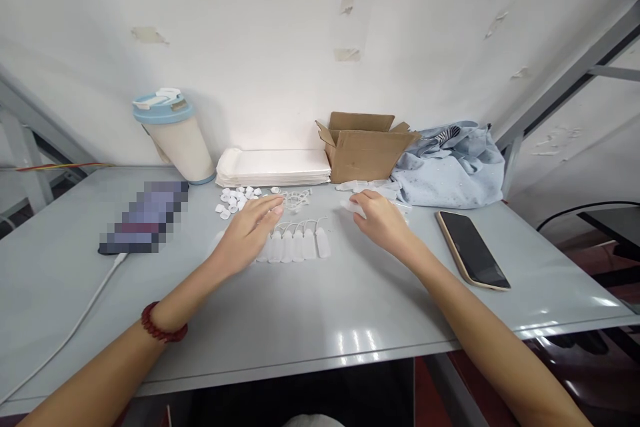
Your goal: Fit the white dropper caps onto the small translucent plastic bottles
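Observation:
My left hand [247,233] hovers over the left part of a row of small translucent plastic bottles [299,247], its fingers stretched out and seemingly holding nothing. Thin white tubes stick up from the tops of these bottles. Just beyond the left fingertips lies a tangle of thin white tube pieces [296,199]. Several white caps [235,197] are heaped behind that hand. My right hand [380,221] has its fingers curled, with a small plastic bottle [346,205] at the thumb and fingertips. More loose bottles [363,185] lie behind the right hand, partly covered by it.
Along the wall stand a travel mug [175,140], a stack of white padded envelopes [275,167], an open cardboard box [365,157] and a light blue cloth [450,173]. One phone [145,217] with a cable lies left on the grey table [300,320], another phone [473,250] right.

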